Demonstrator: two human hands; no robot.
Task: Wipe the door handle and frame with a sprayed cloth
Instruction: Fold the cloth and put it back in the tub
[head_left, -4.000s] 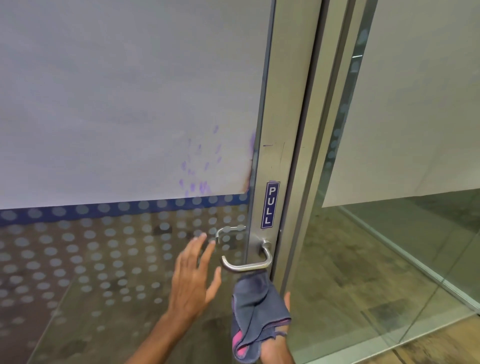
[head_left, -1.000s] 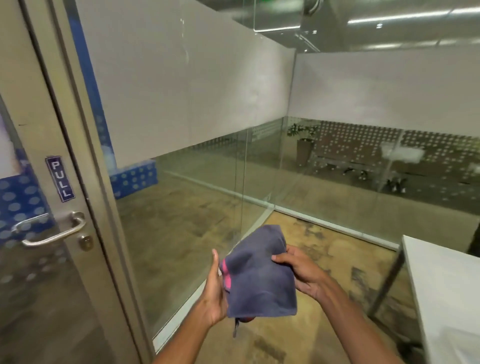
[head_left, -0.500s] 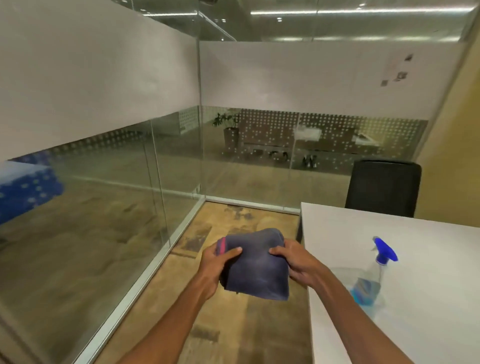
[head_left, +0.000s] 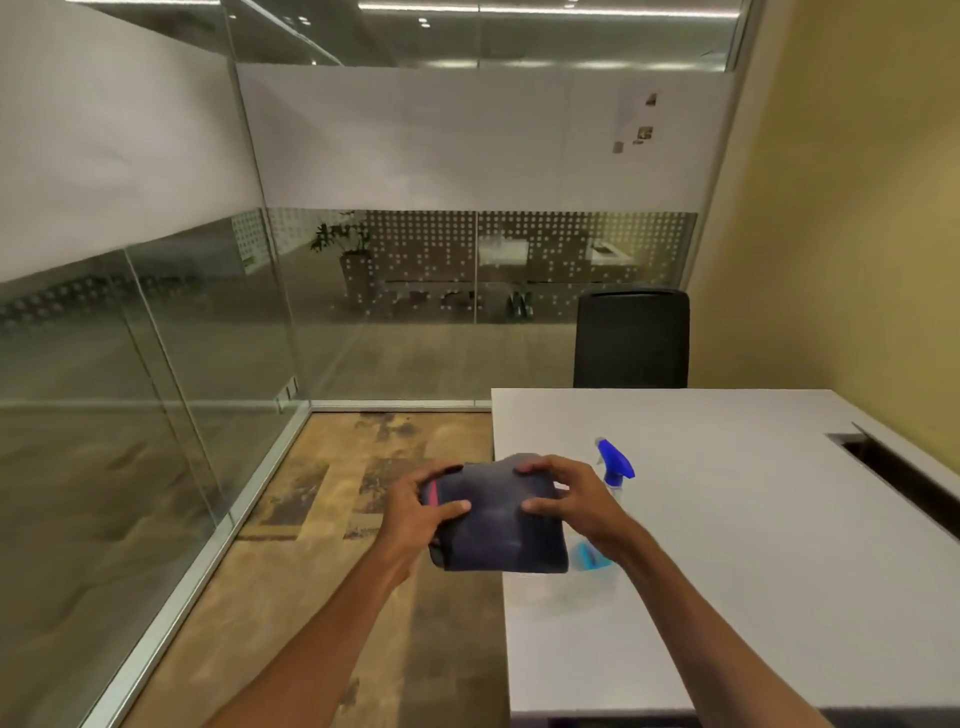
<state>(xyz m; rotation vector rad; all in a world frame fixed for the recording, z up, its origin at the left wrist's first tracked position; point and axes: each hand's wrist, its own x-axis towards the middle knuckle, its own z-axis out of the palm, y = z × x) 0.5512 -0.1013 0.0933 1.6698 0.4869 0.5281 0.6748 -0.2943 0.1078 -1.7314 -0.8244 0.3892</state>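
The left hand (head_left: 422, 512) grips the left end of the folded cloth (head_left: 498, 527), thumb laid across its top and fingers curled over the far edge. The right hand (head_left: 571, 499) pinches the right end the same way, so both hands are closed on the cloth and hold it flat between them. The cloth is dark grey-blue with a pink strip showing at its left end. It is folded into a thick pad and sits in the air over the near left edge of the white table (head_left: 753, 545), partly above the floor (head_left: 332, 525). Just beyond the right hand a spray bottle (head_left: 614, 461) with a blue trigger head stands on the table; its lower part is mostly hidden behind the hand and cloth. Farther off, a dark chair (head_left: 631, 338) stands at the far side of the table, and a glass partition (head_left: 156, 374) runs along the left. Neither the door handle nor the frame is in this view, so the pictures cannot show how much wiping has been done. Whether the cloth is damp also cannot be told. With the pad squared up next to the bottle, this looks like either preparing a fresh face for spraying or setting the cloth down at the end. If the former, spraying and the wipe of the handle and frame are still to come.
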